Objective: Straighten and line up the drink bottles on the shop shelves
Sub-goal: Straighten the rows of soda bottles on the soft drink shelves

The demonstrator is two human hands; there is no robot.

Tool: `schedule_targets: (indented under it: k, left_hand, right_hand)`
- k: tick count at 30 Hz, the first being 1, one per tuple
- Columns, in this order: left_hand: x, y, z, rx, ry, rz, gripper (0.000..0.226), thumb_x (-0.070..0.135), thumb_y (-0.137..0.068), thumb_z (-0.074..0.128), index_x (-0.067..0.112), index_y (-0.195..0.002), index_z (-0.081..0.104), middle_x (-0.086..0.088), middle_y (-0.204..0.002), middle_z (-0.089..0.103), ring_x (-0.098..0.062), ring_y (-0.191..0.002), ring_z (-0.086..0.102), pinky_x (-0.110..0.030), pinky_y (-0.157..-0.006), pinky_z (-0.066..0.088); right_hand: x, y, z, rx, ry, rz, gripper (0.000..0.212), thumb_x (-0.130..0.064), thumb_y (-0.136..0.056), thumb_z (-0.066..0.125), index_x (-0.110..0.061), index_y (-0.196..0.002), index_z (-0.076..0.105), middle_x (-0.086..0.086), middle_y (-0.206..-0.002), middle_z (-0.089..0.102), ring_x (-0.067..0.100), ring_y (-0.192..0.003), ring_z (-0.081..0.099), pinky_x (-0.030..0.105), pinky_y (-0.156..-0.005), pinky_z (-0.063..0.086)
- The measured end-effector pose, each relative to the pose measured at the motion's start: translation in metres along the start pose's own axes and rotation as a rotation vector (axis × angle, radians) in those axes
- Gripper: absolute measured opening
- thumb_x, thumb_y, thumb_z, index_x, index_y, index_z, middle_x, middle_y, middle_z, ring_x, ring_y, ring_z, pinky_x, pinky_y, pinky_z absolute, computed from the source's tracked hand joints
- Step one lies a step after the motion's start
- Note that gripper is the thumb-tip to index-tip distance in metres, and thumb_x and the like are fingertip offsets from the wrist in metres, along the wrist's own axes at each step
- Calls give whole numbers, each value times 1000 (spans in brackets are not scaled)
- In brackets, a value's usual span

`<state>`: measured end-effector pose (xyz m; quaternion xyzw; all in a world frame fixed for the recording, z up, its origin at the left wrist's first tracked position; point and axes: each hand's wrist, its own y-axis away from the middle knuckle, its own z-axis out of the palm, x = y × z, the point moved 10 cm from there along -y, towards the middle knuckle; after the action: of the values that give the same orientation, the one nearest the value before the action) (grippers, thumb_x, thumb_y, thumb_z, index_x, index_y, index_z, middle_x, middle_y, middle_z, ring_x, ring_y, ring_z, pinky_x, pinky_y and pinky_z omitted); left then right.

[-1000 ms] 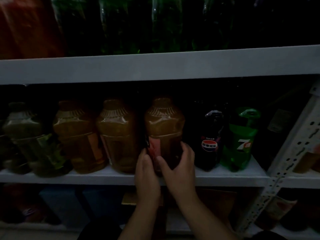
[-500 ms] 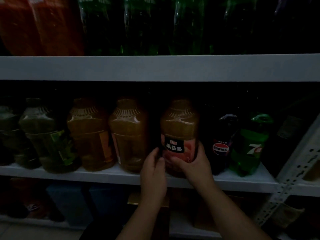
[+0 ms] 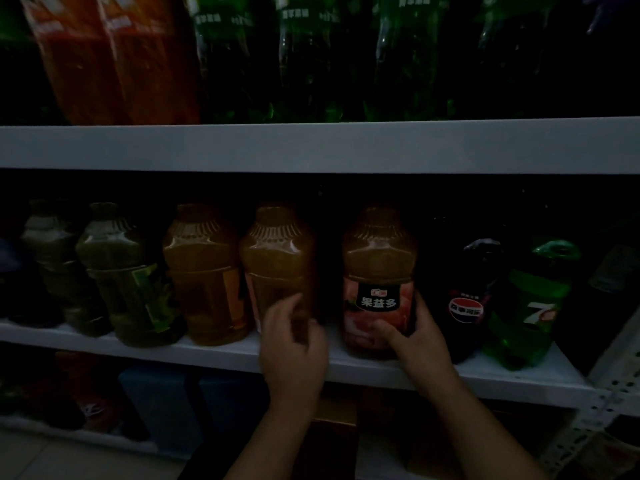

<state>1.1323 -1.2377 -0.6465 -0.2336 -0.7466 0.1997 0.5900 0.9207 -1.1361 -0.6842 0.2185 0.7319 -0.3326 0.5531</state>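
Juice bottle (image 3: 379,282) upright on shelf (image 3: 214,355), label facing you; your right hand (image 3: 415,337) clamps its lower body. Your left hand (image 3: 294,344) blurred, fingers loosely curled, empty, before neighbour bottle (image 3: 277,265) on left.

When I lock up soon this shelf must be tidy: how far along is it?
Looks done: the red-label bottle faces front, gripped by the right hand. In hand: the left hand hovers at the neighbouring orange bottle, its label turned sideways. Left: the far orange bottle and green bottle, labels turned aside.
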Motion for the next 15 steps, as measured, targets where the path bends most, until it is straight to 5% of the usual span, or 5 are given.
schedule_targets:
  k: [3,7,9,12,15]
  left_hand:
    - [-9,-13,-29,200,-79,7,41,20,-83,61,16,-123,52,5,-121,44,-7,-106,45,-21,-81,39]
    - [-55,-29,-9,-4,15,-297,65,25,-87,61,20,-144,32,-1,-142,40,-20,-127,42,-39,-103,37]
    - [-56,-29,1,-83,105,-326,65,24,-90,57,24,-148,26,0,-145,41,-19,-131,41,-43,-110,34]
    - [-55,-26,-5,-67,179,-354,51,29,-89,56,32,-137,41,6,-131,53,-14,-118,51,-46,-102,42]
    - [-58,-14,-11,-71,245,-430,50,43,-81,49,42,-131,46,12,-124,56,-8,-111,53,-43,-98,45]
  right_hand:
    - [-7,8,0,12,67,-8,75,-29,-79,72,-37,-141,30,-19,-126,50,-3,-114,48,12,-87,42]
    - [-59,66,1,390,351,-452,46,-20,-89,60,-22,-132,46,-1,-138,41,1,-127,34,23,-103,35]
    - [-71,80,33,284,349,-595,34,-20,-89,54,-15,-123,56,-6,-131,49,-1,-126,39,14,-103,32]
    - [-56,58,88,-104,204,-278,43,-32,-98,47,-31,-139,37,-21,-141,34,-17,-126,26,4,-101,21]
    - [-30,40,119,-248,8,57,68,-50,-93,43,-31,-150,11,-12,-155,17,-6,-131,17,18,-106,17]
